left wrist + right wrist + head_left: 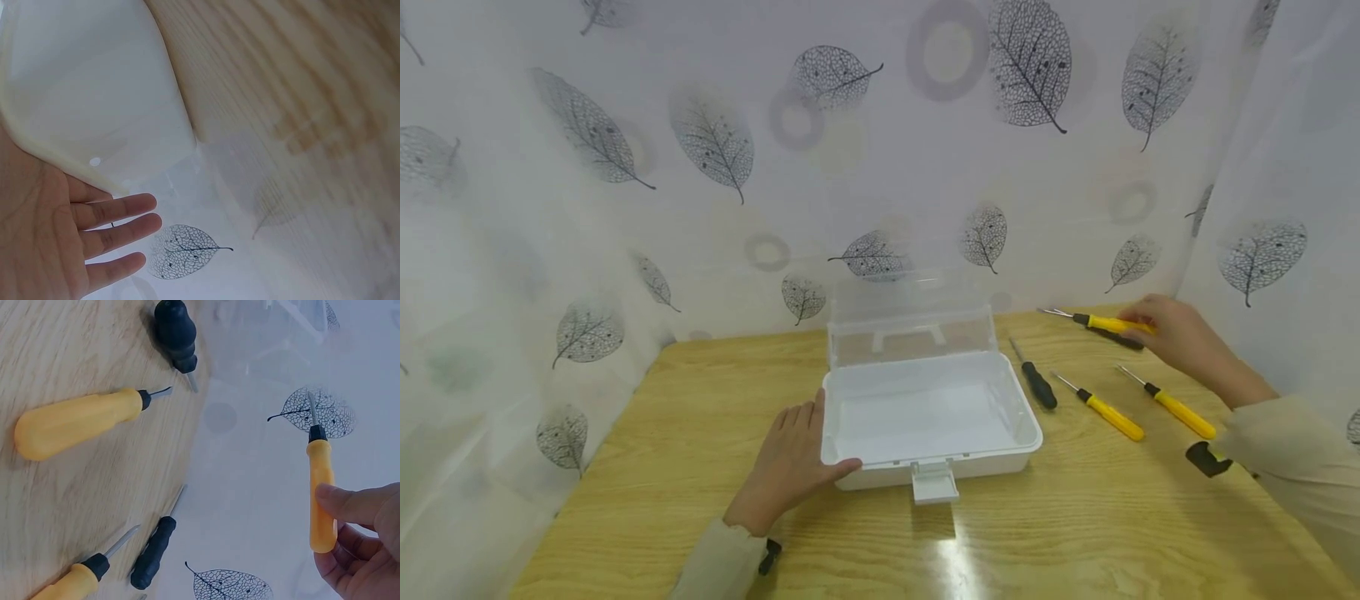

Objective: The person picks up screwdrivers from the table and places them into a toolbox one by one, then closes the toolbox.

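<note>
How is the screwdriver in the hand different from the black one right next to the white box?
The held screwdriver has a yellow handle with a black collar, while the black screwdriver has a black handle. The held screwdriver is gripped by the right hand; the black screwdriver lies on the table. Both have a thin metal shaft.

Yellow screwdrivers (321, 470) (black collars (317, 432)), black screwdrivers (1039, 387), white box (880, 477), yellowish wood-grain table (722, 408), whitish leaf-printed curtain (887, 183)

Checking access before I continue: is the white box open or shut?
The white box is open: its clear lid stands raised behind it, and the front latch hangs unfastened.
</note>
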{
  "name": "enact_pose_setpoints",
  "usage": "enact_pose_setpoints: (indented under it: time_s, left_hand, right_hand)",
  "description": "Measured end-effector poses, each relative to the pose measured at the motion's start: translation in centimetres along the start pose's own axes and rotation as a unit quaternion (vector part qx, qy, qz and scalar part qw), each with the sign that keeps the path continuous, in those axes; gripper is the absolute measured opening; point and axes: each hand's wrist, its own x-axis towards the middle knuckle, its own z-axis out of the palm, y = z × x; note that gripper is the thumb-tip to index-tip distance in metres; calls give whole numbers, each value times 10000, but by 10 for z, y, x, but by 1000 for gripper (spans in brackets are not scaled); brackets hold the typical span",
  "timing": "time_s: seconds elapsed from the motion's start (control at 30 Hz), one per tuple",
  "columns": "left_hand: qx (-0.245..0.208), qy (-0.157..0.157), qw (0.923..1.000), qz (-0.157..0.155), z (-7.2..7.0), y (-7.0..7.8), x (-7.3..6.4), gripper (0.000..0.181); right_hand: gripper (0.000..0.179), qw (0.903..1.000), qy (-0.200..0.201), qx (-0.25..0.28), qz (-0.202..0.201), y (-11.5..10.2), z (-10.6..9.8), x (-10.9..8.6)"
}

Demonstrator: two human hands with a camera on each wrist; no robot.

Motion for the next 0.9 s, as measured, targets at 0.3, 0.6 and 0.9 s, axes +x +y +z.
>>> enact_pose_setpoints:
  time_s: [0.3, 0.6, 0.9]
  left_hand:
    - [-76, 94, 9999, 46, 2, -2, 0, 111]
    - [-102, 11, 9999, 20, 3, -1, 0, 112]
    - [-114, -10, 9999, -18, 1, -1, 0, 110]
  right_hand:
    - [24, 9997, 162, -76, -179, -28, -5, 7]
    - [21, 9985, 401, 66, -371, -41, -7, 9]
    - [19, 9957, 576, 149, -708, -56, -10, 16]
